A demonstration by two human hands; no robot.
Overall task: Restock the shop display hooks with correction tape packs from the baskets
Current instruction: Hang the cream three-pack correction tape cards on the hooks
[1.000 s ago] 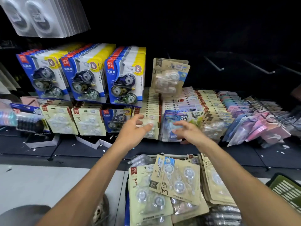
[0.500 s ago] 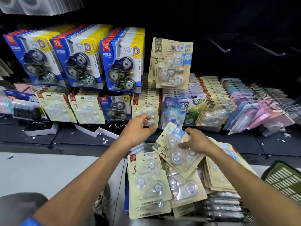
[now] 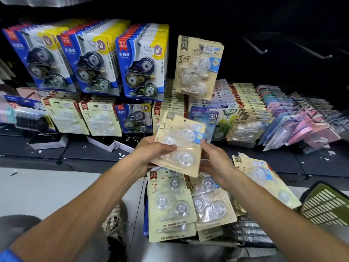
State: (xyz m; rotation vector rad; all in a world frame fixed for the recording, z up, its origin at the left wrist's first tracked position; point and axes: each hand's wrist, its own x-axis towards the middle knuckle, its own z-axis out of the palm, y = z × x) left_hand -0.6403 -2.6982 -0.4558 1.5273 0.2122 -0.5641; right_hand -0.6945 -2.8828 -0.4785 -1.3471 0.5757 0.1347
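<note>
Lifted since earlier, a beige correction tape pack (image 3: 179, 146) sits clamped between left hand (image 3: 153, 152) and right hand (image 3: 215, 161), above the basket's pile (image 3: 171, 205).

Dark back wall (image 3: 283, 19) behind the display, nearly black, with bare metal hooks (image 3: 255, 46) jutting out upper right. Black base platform (image 3: 264, 161) below, speckled with white scraps. Pale grey tiled floor (image 3: 47, 190) lower left, evenly lit.
</note>
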